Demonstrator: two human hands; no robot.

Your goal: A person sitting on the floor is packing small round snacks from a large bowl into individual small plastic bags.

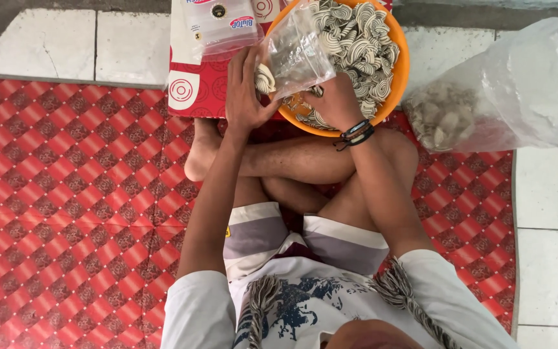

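Clear bag (pixel 298 55) held between both hands (pixel 247 97) (above orange bowl (pixel 400 71)).

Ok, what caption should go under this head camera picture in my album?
Sitting cross-legged on a red patterned mat, left hand and right hand hold a clear bag over an orange bowl of striped spiral crackers.

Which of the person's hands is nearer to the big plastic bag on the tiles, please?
Right. The right hand is at the orange bowl, beside the big bag; the left hand is farther away.

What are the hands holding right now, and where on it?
Both hold a small clear plastic bag: left hand at its lower left edge, right hand beneath its bottom, over the orange bowl.
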